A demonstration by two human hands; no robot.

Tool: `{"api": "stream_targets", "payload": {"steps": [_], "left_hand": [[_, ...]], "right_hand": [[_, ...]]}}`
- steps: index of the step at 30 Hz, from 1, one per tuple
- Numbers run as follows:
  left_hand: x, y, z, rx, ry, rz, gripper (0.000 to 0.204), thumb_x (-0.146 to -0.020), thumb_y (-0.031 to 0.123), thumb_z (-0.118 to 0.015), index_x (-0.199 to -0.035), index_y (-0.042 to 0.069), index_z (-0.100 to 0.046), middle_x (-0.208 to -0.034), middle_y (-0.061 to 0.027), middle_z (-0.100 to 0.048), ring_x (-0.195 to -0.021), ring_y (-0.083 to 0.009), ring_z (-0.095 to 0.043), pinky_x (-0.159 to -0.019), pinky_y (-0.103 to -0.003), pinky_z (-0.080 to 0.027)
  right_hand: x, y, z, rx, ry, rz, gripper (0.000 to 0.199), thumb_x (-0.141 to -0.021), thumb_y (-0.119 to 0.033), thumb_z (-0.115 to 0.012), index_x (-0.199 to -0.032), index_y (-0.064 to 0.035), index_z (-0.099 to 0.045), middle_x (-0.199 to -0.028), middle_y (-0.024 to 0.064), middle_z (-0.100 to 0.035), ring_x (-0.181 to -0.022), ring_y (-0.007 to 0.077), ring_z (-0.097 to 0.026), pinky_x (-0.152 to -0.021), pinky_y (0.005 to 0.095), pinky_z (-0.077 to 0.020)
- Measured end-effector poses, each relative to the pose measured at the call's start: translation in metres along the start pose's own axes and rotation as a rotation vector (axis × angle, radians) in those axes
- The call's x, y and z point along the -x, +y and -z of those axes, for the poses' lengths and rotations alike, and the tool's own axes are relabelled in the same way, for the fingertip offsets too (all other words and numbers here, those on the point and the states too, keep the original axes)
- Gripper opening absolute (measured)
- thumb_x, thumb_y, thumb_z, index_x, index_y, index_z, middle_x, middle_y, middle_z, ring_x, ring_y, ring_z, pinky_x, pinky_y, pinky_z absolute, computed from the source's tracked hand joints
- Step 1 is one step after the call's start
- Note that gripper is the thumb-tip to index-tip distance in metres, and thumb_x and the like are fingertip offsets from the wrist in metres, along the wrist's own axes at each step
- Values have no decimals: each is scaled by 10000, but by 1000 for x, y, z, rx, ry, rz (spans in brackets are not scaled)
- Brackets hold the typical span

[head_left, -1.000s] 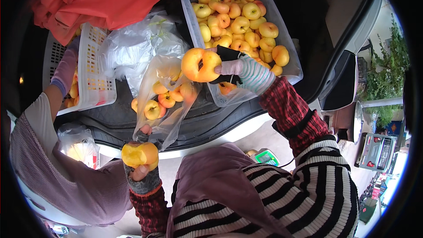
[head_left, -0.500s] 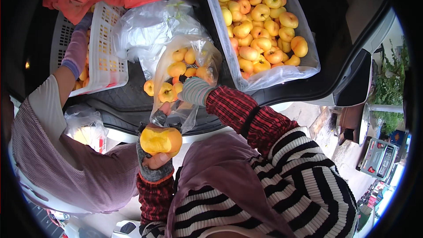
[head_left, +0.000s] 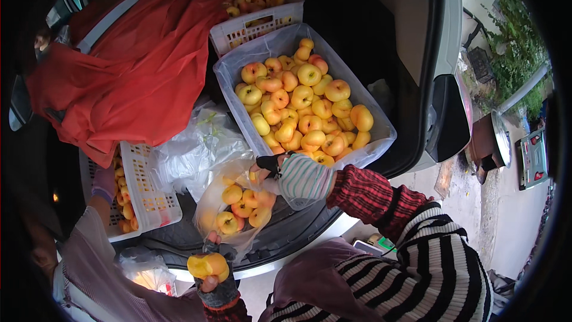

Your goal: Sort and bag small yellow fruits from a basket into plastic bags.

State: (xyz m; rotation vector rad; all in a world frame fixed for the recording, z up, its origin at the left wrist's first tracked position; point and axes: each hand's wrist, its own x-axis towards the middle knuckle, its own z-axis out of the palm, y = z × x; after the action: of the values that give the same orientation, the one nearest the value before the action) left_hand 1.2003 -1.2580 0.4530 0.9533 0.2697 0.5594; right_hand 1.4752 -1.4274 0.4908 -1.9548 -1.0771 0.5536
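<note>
Low in the view, my left hand [head_left: 221, 274], in a dark grey fingerless glove, holds a bitten flat yellow peach [head_left: 207, 267], its pale flesh facing up. The fingertips of that hand come close to the bottom of a clear plastic bag [head_left: 205, 203]; whether they touch it I cannot tell. Several whole flat peaches [head_left: 241, 209] lie inside the bag. My right hand [head_left: 301, 176], in a striped glove with dark fingertips, is closed at the bag's upper right edge, with the film gathered at its fingers.
A lined crate [head_left: 384, 137] heaped with peaches stands beyond my right hand, another white crate [head_left: 259, 24] behind it. Another person's gloved hand [head_left: 104, 182] reaches into a white basket [head_left: 149, 185] at left. Red cloth [head_left: 137, 65] and a heap of clear bags [head_left: 199, 146] lie between.
The view has shifted, showing more of the far crate and red cloth. My right hand has gone from among the peaches to the bag's edge. My left hand keeps the bitten peach.
</note>
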Motion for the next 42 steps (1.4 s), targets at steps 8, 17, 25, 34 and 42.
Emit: {"api": "stream_targets", "payload": {"steps": [8, 17, 25, 34, 42], "left_hand": [[-24, -7, -26, -19, -52, -20, 570, -640, 205, -673, -1175, 86, -517, -1313, -360, -337, -1260, -436, -334, -1088, -501, -150], [-21, -14, -39, -47, 67, -19, 736, -642, 254, -690, -1287, 23, -421, -1341, -270, -366, -1209, -349, -420, -1035, -457, -300], [-2, -34, -36, -132, 109, -62, 790, -640, 306, -700, -1309, 20, -393, -1350, -260, -357, -1221, -339, -403, -1023, -438, -322], [13, -33, -84, -105, 242, -65, 629, -661, 256, -687, -1241, 131, -477, -1369, -284, -312, -1270, -367, -337, -1035, -490, -283], [22, -39, -59, -78, 112, -15, 627, -703, 252, -684, -1279, 166, -450, -1401, -286, -251, -1317, -380, -244, -1054, -500, -231]], "right_hand": [[-19, 105, 99, 606, -236, -452, 340, -792, -294, -533, -946, -11, -641, -867, 208, -639, -826, 323, -628, -714, 412, -489], [-75, 116, 111, 467, -158, -410, 367, -801, -282, -531, -1010, 8, -617, -959, 204, -633, -920, 315, -615, -799, 411, -480], [-121, 120, 116, 613, -204, -253, 335, -788, -240, -524, -1037, -33, -610, -953, 179, -638, -894, 321, -618, -759, 407, -498], [-92, 150, 120, 825, -492, -258, 273, -739, -279, -625, -810, -23, -692, -814, 159, -659, -746, 298, -638, -682, 391, -501], [-74, 157, 106, 761, -410, -245, 293, -738, -220, -574, -909, 4, -653, -832, 187, -646, -779, 317, -632, -692, 396, -501]]}}
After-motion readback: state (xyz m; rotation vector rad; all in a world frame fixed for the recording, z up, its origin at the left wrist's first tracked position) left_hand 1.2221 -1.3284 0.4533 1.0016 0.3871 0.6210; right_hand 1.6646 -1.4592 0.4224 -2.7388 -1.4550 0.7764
